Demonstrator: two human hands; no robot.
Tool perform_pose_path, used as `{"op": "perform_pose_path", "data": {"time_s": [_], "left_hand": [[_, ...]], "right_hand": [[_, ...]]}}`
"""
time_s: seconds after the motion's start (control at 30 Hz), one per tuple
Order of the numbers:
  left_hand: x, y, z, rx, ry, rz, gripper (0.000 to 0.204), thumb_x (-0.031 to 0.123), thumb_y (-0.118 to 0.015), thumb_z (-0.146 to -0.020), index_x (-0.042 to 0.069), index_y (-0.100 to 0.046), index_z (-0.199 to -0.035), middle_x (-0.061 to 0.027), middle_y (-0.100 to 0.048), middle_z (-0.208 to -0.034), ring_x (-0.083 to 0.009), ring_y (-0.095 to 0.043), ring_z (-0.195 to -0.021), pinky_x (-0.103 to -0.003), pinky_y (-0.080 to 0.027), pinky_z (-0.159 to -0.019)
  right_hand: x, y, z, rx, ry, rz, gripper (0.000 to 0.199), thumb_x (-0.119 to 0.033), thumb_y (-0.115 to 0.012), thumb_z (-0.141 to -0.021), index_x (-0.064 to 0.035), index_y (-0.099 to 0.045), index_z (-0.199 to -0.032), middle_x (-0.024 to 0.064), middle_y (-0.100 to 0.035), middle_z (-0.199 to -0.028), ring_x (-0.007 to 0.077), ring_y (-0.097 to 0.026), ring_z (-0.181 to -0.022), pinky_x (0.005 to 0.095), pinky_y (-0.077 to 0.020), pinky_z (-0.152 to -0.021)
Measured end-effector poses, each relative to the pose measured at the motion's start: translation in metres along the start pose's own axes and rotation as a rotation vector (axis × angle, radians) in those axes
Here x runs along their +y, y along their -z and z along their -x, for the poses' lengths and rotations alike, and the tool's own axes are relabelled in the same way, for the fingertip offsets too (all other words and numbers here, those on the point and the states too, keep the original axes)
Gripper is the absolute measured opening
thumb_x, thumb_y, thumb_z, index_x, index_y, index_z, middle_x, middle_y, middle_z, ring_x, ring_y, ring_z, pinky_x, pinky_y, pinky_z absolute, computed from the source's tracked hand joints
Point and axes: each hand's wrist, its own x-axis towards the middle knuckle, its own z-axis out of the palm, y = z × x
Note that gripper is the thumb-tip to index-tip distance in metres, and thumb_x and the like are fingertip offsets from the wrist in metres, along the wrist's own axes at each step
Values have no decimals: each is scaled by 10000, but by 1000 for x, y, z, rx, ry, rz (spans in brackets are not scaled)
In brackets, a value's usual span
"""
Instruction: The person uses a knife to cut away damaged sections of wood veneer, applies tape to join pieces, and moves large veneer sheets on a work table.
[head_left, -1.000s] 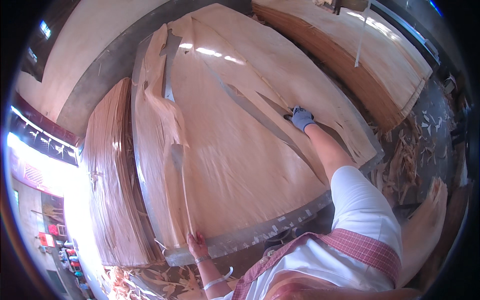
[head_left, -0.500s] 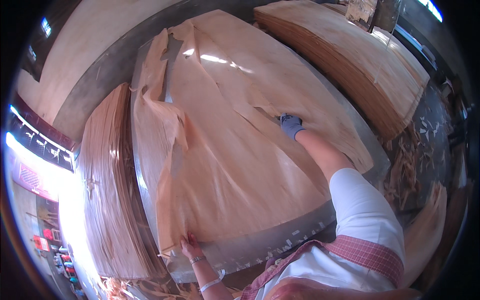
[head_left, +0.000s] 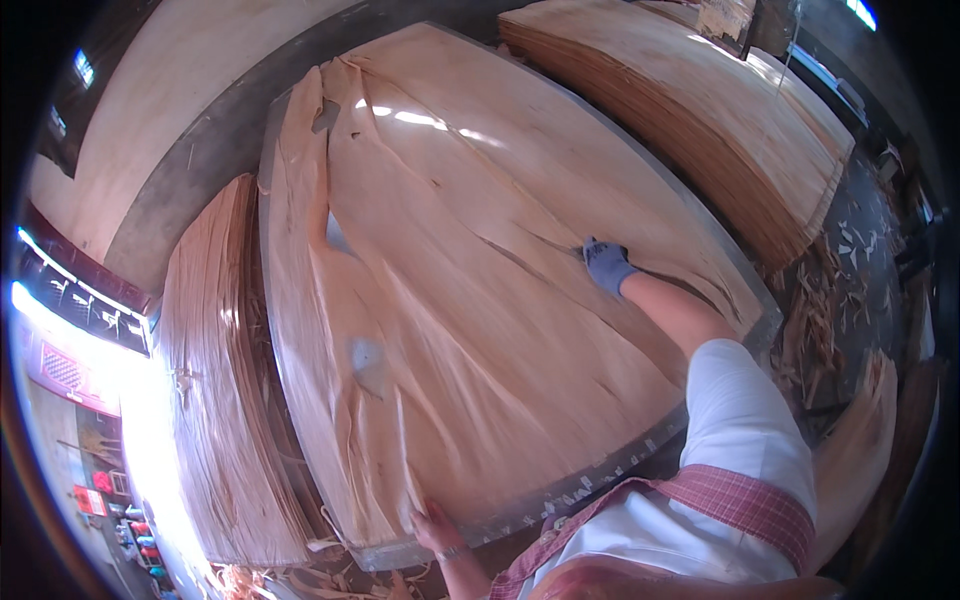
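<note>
A large thin sheet of pale wood veneer (head_left: 470,300) lies spread over a grey metal table (head_left: 620,465), wrinkled and split in places. My right hand (head_left: 605,265), in a blue-grey glove, presses flat on the sheet beside a long crack near its right side. Bare, my left hand (head_left: 432,525) grips the near edge of the veneer at the table's front rim. Small gaps in the sheet show the grey table beneath.
A tall stack of veneer sheets (head_left: 215,400) stands to the left of the table, another stack (head_left: 700,110) to the far right. Veneer scraps (head_left: 830,310) litter the floor on the right. A bright opening lies at the lower left.
The folded-up left part of the veneer has been drawn flat over the table. My right hand slid left along the sheet, and my left hand shifted along the near edge.
</note>
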Motion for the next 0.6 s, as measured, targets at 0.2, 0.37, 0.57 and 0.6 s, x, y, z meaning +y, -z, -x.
{"op": "perform_pose_path", "data": {"time_s": [0.2,0.37,0.57,0.6], "left_hand": [[7,-43,-34,-142,-27,-64,428,254,-546,-981,-58,-478,-1265,-198,-590,-1171,-295,-616,-1000,-365,-555,-819],[14,5,-8,-51,-2,-5,451,273,-512,-995,-54,-469,-1302,-192,-591,-1187,-285,-618,-1018,-363,-557,-846],[13,-31,-21,-163,-31,-45,472,280,-500,-1004,-57,-455,-1331,-187,-582,-1232,-278,-619,-1024,-341,-558,-859],[13,-36,-19,-154,-9,-45,475,284,-500,-1005,-56,-454,-1333,-187,-581,-1238,-273,-619,-1027,-335,-559,-857]], "right_hand": [[2,-9,-28,59,-37,-33,214,-127,-471,-924,-29,-562,-1091,164,-707,-914,333,-714,-825,501,-557,-648],[-32,6,36,-125,-176,-62,248,-143,-495,-926,-42,-546,-1147,153,-717,-935,302,-721,-854,487,-554,-635],[-9,11,5,-49,-149,-76,252,-129,-523,-914,-38,-573,-1144,144,-716,-991,282,-717,-897,459,-556,-635],[-5,14,4,-7,-63,-7,245,-120,-508,-911,-29,-573,-1129,148,-716,-961,283,-718,-883,454,-558,-639]]}}
